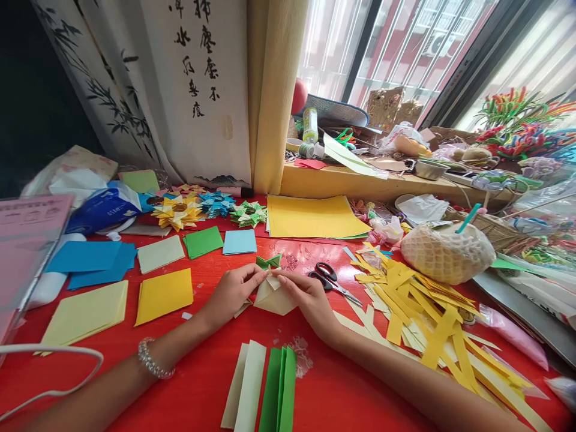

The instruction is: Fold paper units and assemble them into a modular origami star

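Both hands meet at the middle of the red table over a cream folded paper (pixel 275 295). My left hand (pixel 236 290) pinches its upper left edge between thumb and fingers. From the other side my right hand (pixel 310 300) grips the top right edge, its thumb close to the left one. Just behind the fingertips lies a small green folded paper piece (pixel 269 261). Black-handled scissors (pixel 330 279) rest right of my right hand. Nearer to me stand folded cream strips (pixel 249 384) and folded green strips (pixel 278 387).
Paper stacks in blue (pixel 96 261), yellow (pixel 164 294) and green (pixel 203 242) lie to the left. Folded paper stars (pixel 177 211) sit behind them. A yellow sheet stack (pixel 310 216) is at the back. Cut paper strips (pixel 405 300) and a net-wrapped coconut (pixel 445 252) occupy the right.
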Action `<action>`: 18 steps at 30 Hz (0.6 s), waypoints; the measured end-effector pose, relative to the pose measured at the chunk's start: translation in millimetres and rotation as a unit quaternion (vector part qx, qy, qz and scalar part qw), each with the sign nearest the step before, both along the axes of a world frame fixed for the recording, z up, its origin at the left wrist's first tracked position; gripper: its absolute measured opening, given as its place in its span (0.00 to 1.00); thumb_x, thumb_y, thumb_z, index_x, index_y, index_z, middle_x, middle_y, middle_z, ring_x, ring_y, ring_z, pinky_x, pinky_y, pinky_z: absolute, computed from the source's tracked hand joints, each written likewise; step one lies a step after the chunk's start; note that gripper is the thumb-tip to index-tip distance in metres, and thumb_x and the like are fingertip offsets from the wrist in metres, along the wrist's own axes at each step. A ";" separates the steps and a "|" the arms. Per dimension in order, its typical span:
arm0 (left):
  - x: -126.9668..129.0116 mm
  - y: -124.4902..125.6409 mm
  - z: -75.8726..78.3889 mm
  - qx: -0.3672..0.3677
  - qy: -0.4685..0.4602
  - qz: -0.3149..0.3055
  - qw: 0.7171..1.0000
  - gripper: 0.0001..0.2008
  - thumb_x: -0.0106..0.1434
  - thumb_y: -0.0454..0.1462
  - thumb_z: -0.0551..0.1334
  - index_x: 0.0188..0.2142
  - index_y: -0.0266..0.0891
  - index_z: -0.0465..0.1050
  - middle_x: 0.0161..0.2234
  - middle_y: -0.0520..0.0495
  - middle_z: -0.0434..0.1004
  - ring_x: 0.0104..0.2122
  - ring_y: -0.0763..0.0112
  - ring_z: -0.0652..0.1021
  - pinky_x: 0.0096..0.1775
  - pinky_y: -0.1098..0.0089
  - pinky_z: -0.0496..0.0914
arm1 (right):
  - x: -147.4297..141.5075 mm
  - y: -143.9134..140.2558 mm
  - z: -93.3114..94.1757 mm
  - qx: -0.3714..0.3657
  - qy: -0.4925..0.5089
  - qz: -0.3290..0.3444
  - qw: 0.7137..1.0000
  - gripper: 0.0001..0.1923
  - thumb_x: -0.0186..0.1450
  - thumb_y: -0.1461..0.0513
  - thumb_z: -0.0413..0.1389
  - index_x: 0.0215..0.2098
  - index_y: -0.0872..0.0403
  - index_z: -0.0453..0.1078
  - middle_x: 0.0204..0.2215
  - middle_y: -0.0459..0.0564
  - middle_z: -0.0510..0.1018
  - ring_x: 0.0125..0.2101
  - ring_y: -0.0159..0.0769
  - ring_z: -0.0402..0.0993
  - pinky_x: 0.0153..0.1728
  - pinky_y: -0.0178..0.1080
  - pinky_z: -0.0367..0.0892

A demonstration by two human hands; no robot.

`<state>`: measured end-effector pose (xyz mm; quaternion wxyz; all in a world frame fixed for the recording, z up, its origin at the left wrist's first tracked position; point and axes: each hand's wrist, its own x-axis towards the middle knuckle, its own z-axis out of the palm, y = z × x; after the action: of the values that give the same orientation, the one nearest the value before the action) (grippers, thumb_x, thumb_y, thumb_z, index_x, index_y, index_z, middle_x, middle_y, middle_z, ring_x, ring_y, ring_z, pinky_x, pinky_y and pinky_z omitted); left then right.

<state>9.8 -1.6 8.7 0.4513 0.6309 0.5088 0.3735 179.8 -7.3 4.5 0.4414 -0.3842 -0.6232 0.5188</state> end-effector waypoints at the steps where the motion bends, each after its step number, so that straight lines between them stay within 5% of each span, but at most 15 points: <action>1: -0.1 -0.7 0.1 0.011 0.012 0.007 1.000 0.14 0.59 0.46 0.53 0.26 0.38 0.66 0.22 0.54 0.63 0.23 0.75 0.66 0.22 0.79 0.61 | 0.0 1.7 -1.4 -0.029 0.017 0.002 0.999 0.16 0.61 0.56 0.51 0.45 0.50 0.70 0.39 0.48 0.76 0.40 0.38 0.71 0.38 0.37 0.65; 5: 0.2 -3.7 1.9 0.049 0.061 0.019 0.997 0.13 0.60 0.44 0.51 0.28 0.40 0.66 0.23 0.54 0.66 0.24 0.75 0.67 0.23 0.79 0.62 | 0.1 7.9 -5.8 -0.085 0.031 0.029 0.995 0.16 0.59 0.55 0.53 0.42 0.53 0.72 0.35 0.49 0.77 0.35 0.36 0.70 0.33 0.34 0.63; 18: 1.0 -7.9 2.7 0.107 0.121 0.020 0.987 0.12 0.62 0.43 0.50 0.28 0.41 0.65 0.24 0.54 0.67 0.25 0.75 0.66 0.24 0.80 0.62 | -0.4 9.0 -4.9 -0.103 0.008 0.049 0.993 0.19 0.60 0.51 0.49 0.30 0.58 0.73 0.22 0.45 0.69 0.23 0.27 0.58 0.23 0.30 0.52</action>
<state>10.8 -9.5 11.4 0.3090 0.7060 0.5288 0.3557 179.5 1.7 -0.4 0.3786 -0.3922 -0.5807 0.6047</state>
